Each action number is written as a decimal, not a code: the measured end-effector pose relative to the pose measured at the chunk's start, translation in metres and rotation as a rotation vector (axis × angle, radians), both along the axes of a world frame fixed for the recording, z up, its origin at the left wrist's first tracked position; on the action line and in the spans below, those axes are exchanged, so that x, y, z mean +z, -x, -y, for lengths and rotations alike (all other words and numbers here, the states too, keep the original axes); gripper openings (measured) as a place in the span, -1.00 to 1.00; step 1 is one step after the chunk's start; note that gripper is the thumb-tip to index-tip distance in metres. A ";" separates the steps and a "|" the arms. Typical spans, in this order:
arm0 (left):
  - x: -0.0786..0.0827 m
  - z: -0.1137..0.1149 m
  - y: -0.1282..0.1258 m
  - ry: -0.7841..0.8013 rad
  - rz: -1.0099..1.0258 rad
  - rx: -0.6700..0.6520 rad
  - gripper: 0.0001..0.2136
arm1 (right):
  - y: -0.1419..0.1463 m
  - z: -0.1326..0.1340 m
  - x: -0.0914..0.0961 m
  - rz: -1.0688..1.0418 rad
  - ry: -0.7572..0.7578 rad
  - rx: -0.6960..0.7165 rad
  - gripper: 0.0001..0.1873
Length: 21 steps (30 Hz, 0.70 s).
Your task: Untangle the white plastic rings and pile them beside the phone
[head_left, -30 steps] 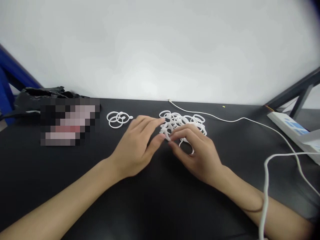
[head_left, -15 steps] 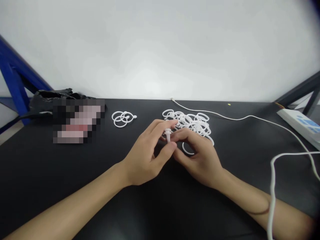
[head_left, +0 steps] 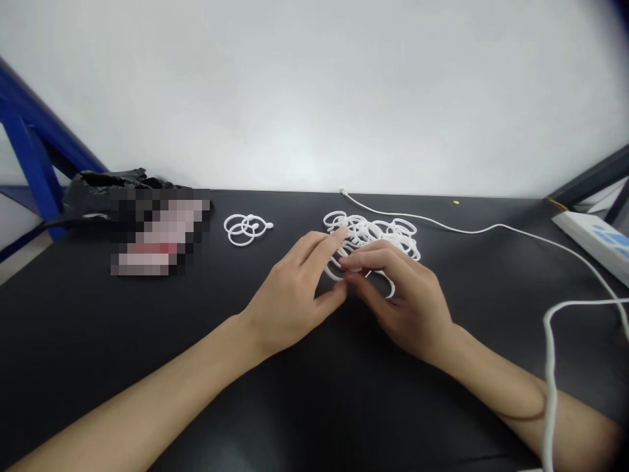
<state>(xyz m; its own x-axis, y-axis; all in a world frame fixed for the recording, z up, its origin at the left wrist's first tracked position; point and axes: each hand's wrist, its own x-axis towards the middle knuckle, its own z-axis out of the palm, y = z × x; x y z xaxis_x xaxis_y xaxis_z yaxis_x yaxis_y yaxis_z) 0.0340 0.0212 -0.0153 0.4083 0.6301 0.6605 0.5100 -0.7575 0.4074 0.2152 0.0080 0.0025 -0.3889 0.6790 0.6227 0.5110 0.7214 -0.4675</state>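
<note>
My left hand (head_left: 292, 292) is open, index finger and thumb apart. Its thumb tip comes close to the fingertips of my right hand. A curved white line, part of a plastic ring (head_left: 334, 274), shows in the gap between the left fingers. My right hand (head_left: 410, 298) is closed in a pinch on a white plastic ring (head_left: 392, 285); its curve shows below the fingers, and the pinched part is mostly hidden. Just behind both hands lies a pile of white plastic rings (head_left: 378, 229) with small knobs, partly covered by my fingers.
Several linked-looking white rings (head_left: 240, 229) lie apart on the black table (head_left: 275, 406) at left. A black plastic bag (head_left: 98, 196) and a blurred-out patch (head_left: 167, 229) sit further left. A white cable (head_left: 472, 231) crosses the right side near a white box (head_left: 594, 239).
The small white stemmed fitting that stood between my fingertips is no longer visible there. My left fingers have spread apart, and my right hand has shifted slightly right. The view has moved a little.
</note>
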 end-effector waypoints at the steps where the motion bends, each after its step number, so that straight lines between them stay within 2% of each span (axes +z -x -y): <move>1: 0.001 0.000 0.000 -0.004 0.002 -0.005 -0.60 | 0.000 0.000 0.000 -0.013 0.001 -0.001 -0.82; 7: 0.002 0.000 0.002 -0.061 -0.013 -0.065 -0.68 | -0.001 0.000 -0.001 -0.093 0.024 0.008 -0.84; 16: 0.002 0.000 0.003 -0.040 -0.036 -0.100 -0.73 | -0.003 0.001 0.003 -0.088 0.052 0.014 -0.77; 19: 0.002 -0.001 0.002 -0.064 -0.044 -0.075 -0.73 | -0.004 -0.001 0.000 -0.034 0.034 -0.048 -0.85; 21: 0.002 -0.005 0.004 -0.104 -0.071 -0.002 -0.72 | -0.005 -0.003 -0.002 0.014 0.041 -0.120 -0.79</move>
<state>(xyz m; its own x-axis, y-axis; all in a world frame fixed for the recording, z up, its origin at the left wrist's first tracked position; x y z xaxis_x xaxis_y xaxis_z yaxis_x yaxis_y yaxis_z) 0.0299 0.0260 -0.0131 0.4575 0.5584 0.6920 0.5328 -0.7952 0.2895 0.2199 0.0108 0.0001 -0.3116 0.7459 0.5887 0.5992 0.6350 -0.4875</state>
